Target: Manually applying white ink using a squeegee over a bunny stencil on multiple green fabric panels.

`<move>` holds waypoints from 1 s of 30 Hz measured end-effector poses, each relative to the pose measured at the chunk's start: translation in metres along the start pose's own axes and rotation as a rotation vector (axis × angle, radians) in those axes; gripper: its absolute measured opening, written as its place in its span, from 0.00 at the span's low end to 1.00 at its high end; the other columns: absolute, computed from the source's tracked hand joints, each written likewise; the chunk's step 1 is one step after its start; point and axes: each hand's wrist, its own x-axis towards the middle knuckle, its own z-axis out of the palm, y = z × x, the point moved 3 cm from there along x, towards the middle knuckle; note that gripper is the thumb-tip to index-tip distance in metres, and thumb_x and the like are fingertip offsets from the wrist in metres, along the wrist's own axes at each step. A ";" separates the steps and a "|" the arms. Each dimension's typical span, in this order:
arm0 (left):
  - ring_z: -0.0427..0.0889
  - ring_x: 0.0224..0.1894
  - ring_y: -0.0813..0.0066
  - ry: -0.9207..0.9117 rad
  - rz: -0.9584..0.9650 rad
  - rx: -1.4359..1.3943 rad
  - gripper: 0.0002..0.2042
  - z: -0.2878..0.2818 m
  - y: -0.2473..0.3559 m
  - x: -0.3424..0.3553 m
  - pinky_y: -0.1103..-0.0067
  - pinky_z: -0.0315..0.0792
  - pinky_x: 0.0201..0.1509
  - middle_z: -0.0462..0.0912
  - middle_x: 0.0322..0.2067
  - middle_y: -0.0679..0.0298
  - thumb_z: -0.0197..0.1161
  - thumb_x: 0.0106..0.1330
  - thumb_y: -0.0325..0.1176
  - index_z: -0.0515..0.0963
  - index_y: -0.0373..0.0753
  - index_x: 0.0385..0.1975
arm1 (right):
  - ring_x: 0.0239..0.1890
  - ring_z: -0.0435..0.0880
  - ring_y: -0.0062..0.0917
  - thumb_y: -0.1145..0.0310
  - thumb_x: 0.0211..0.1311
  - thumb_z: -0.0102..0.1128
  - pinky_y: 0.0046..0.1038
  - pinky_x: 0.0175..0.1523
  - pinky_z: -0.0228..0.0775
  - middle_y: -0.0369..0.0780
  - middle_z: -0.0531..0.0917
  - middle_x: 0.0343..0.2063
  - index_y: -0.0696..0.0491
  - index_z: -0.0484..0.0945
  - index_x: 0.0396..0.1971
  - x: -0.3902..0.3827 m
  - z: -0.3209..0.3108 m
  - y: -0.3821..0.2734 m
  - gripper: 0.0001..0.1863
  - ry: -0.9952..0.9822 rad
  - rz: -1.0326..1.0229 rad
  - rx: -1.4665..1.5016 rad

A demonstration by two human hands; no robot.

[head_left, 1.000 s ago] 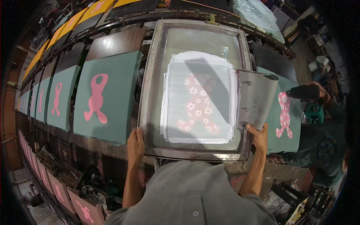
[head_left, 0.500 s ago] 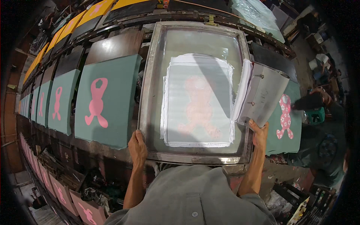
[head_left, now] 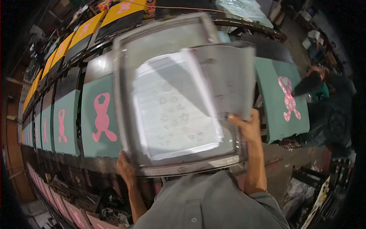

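I hold a large metal-framed printing screen [head_left: 126, 114] lifted and tilted above a long printing table. My left hand [head_left: 124, 168] grips the frame's near left corner. My right hand [head_left: 248, 128] grips the frame's near right side together with a flat grey squeegee blade [head_left: 228, 76] that stands up over the mesh. The mesh shows a pale white patch with faint flower marks. To the left lies a green cloth panel with a plain pink ribbon shape [head_left: 102, 118]. To the right lies a green panel whose pink ribbon carries white flowers [head_left: 288, 99].
A row of green panels with pink ribbon shapes [head_left: 61, 124] runs off to the left, yellow panels [head_left: 82, 32] behind them. Another person [head_left: 324, 99] in dark clothes bends over the right end of the table. Pink printed pieces [head_left: 72, 213] hang below the table edge.
The screen, which lay flat on the table, has been lifted and swung left toward me. The flowered ribbon print that lay under it is uncovered at the right. The squeegee has tilted up.
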 end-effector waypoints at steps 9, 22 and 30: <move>0.81 0.42 0.56 0.296 -0.117 0.184 0.32 -0.187 -0.073 0.023 0.62 0.71 0.46 0.85 0.42 0.46 0.47 0.77 0.55 0.77 0.26 0.58 | 0.36 0.82 0.20 0.67 0.54 0.77 0.27 0.42 0.74 0.35 0.85 0.30 0.57 0.86 0.40 -0.013 0.185 0.000 0.16 -0.341 -0.047 0.135; 0.56 0.26 0.68 0.609 -0.247 0.322 0.34 -0.252 -0.124 -0.021 0.62 0.56 0.32 0.62 0.21 0.60 0.50 0.75 0.60 0.77 0.23 0.37 | 0.28 0.83 0.29 0.58 0.50 0.77 0.32 0.37 0.71 0.43 0.85 0.25 0.56 0.86 0.37 -0.009 0.255 0.004 0.19 -0.570 -0.093 0.009; 0.80 0.54 0.56 0.355 -0.494 0.296 0.35 -0.269 -0.180 0.118 0.64 0.71 0.54 0.81 0.53 0.44 0.50 0.76 0.57 0.71 0.24 0.63 | 0.31 0.82 0.22 0.66 0.54 0.76 0.28 0.39 0.72 0.37 0.87 0.28 0.58 0.86 0.41 -0.008 0.272 0.000 0.16 -0.356 -0.055 0.074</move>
